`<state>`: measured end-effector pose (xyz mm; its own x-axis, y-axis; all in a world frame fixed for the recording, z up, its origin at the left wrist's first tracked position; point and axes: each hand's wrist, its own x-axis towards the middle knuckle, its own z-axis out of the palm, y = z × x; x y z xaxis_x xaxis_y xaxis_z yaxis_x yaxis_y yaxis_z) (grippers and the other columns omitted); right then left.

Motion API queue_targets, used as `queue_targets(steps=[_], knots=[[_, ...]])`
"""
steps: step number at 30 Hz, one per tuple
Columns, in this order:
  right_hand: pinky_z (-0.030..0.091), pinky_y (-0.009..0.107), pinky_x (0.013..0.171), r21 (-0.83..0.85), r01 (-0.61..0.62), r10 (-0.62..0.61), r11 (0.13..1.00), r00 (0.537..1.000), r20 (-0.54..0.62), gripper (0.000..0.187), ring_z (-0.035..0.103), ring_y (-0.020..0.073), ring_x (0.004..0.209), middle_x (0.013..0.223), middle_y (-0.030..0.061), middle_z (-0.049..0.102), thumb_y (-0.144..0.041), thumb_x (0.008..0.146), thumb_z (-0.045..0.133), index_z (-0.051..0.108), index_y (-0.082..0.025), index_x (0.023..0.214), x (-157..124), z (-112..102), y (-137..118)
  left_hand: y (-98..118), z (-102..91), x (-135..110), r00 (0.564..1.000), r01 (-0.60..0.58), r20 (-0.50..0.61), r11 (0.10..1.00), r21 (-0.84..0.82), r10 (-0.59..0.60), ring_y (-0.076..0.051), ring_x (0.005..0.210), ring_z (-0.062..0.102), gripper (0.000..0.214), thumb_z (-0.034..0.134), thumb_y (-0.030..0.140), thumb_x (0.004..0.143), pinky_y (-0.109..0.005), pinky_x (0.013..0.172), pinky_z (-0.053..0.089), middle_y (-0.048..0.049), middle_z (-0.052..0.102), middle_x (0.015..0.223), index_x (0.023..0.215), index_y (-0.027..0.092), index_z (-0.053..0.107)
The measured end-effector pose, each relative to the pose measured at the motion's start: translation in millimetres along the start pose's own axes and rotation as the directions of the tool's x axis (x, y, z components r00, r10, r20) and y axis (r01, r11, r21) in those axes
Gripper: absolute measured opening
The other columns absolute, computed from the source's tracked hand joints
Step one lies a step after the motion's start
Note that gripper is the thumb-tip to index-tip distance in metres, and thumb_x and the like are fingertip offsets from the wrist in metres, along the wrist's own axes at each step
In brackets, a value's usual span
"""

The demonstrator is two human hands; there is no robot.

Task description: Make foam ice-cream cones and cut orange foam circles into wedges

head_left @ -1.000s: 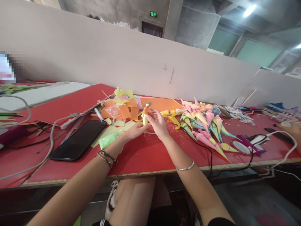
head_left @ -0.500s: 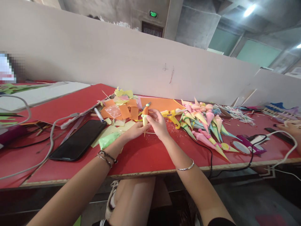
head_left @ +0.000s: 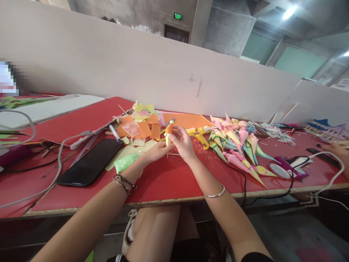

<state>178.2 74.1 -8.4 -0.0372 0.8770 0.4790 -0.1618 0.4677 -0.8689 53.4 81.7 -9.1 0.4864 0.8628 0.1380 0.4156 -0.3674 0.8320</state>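
Between my hands, above the red table, is a small paper cone figure [head_left: 168, 140], its pale yellow cone pointing down. An orange part and a light green ball form its top. My left hand [head_left: 159, 151] pinches the lower cone from the left. From the right, my right hand [head_left: 183, 142] presses its fingers around the middle, near a light green trim. Just beyond my right hand lies a yellow glue gun [head_left: 201, 137]. Partly hidden behind the figure are yellow-handled scissors [head_left: 161, 138].
Several finished cone figures [head_left: 240, 136] are piled on the right. Orange paper squares [head_left: 145, 129], a green plastic bag [head_left: 127, 162] and a black phone [head_left: 91, 162] lie to the left. A white partition [head_left: 131, 69] stands behind. Another person's hand [head_left: 336, 151] is at far right.
The cone figure has turned slightly in my fingers, and its top has shifted a little to the right. Both hands stay in nearly the same place.
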Motion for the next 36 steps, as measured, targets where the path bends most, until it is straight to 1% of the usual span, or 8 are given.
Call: queue_targets(steps=[6, 11, 13, 16, 20, 24, 29, 36], knots=[[0.051, 0.03, 0.079, -0.029, 0.009, -0.009, 1.0, 1.0, 0.004, 0.035, 0.063, 0.0161, 0.091, 0.097, 0.0051, 0.065, -0.044, 0.074, 0.059, 0.05, -0.022, 0.1, 2, -1, 0, 3, 0.0, -2, 0.999, 0.009, -0.035, 1.0, -0.008, -0.009, -0.012, 0.057, 0.042, 0.044, 0.041, 0.06, 0.07, -0.025, 0.054, 0.036, 0.0011, 0.046, 0.057, 0.057, 0.018, 0.044], [0.052, 0.03, 0.08, -0.065, 0.003, -0.007, 0.998, 0.998, -0.067, 0.031, 0.062, 0.0171, 0.096, 0.103, 0.0066, 0.065, -0.043, 0.08, 0.052, 0.053, -0.021, 0.102, 4, -2, 5, 4, -1.4, 0, 0.988, 0.03, -0.15, 0.999, -0.032, -0.035, -0.012, 0.058, 0.041, 0.043, 0.037, 0.06, 0.074, -0.025, 0.055, 0.034, 0.0023, 0.042, 0.058, 0.06, 0.019, 0.042], [0.052, 0.029, 0.078, -0.086, 0.005, -0.009, 0.996, 0.998, -0.055, 0.03, 0.062, 0.0165, 0.094, 0.102, 0.0064, 0.065, -0.038, 0.081, 0.051, 0.054, -0.021, 0.104, 4, -2, 9, 2, -2.6, 2, 0.978, 0.038, -0.201, 0.998, -0.054, -0.049, -0.013, 0.06, 0.042, 0.042, 0.036, 0.059, 0.075, -0.025, 0.056, 0.034, 0.0023, 0.042, 0.06, 0.062, 0.02, 0.043], [0.051, 0.029, 0.08, -0.173, 0.039, -0.044, 0.984, 0.999, -0.028, 0.026, 0.062, 0.0152, 0.089, 0.097, 0.0052, 0.064, -0.027, 0.081, 0.048, 0.056, -0.021, 0.105, 3, -2, 12, 1, -4.7, 3, 0.962, 0.014, -0.27, 0.992, -0.126, -0.048, -0.013, 0.062, 0.043, 0.04, 0.038, 0.057, 0.076, -0.025, 0.06, 0.036, 0.0024, 0.043, 0.062, 0.065, 0.02, 0.044], [0.05, 0.03, 0.08, -0.368, 0.16, -0.15, 0.916, 0.987, 0.056, 0.026, 0.06, 0.0158, 0.088, 0.094, 0.0054, 0.063, -0.014, 0.078, 0.045, 0.062, -0.021, 0.096, 1, -2, 12, 4, -7.7, 1, 0.942, -0.053, -0.334, 0.985, -0.165, -0.005, -0.013, 0.064, 0.043, 0.04, 0.033, 0.053, 0.08, -0.026, 0.067, 0.039, 0.0016, 0.043, 0.062, 0.06, 0.019, 0.042], [0.051, 0.028, 0.072, -0.44, 0.216, -0.179, 0.872, 0.976, 0.125, 0.028, 0.059, 0.0154, 0.084, 0.092, 0.0052, 0.06, -0.012, 0.077, 0.047, 0.065, -0.023, 0.094, 0, -3, 11, 1, -7.8, 2, 0.964, -0.119, -0.256, 0.976, -0.18, 0.071, -0.014, 0.072, 0.048, 0.042, 0.032, 0.054, 0.081, -0.027, 0.075, 0.041, 0.0006, 0.048, 0.067, 0.061, 0.02, 0.044], [0.05, 0.026, 0.068, -0.503, 0.184, -0.131, 0.844, 0.981, 0.14, 0.012, 0.057, 0.0149, 0.08, 0.09, 0.005, 0.056, -0.015, 0.075, 0.055, 0.066, -0.021, 0.074, 0, -4, 11, -10, -5.7, 4, 0.981, -0.149, -0.165, 0.951, -0.272, 0.107, -0.017, 0.085, 0.052, 0.042, 0.034, 0.056, 0.08, -0.028, 0.085, 0.04, -0.0027, 0.057, 0.081, 0.067, 0.019, 0.05], [0.048, 0.022, 0.06, -0.534, 0.192, -0.153, 0.824, 0.981, 0.116, 0.015, 0.054, 0.0118, 0.07, 0.077, 0.0009, 0.051, -0.01, 0.073, 0.057, 0.066, -0.02, 0.079, 0, -3, 7, -7, -4.8, 2, 0.989, -0.145, -0.076, 0.934, -0.326, 0.127, -0.018, 0.079, 0.053, 0.046, 0.038, 0.059, 0.078, -0.031, 0.082, 0.041, -0.0034, 0.057, 0.074, 0.066, 0.018, 0.055]])
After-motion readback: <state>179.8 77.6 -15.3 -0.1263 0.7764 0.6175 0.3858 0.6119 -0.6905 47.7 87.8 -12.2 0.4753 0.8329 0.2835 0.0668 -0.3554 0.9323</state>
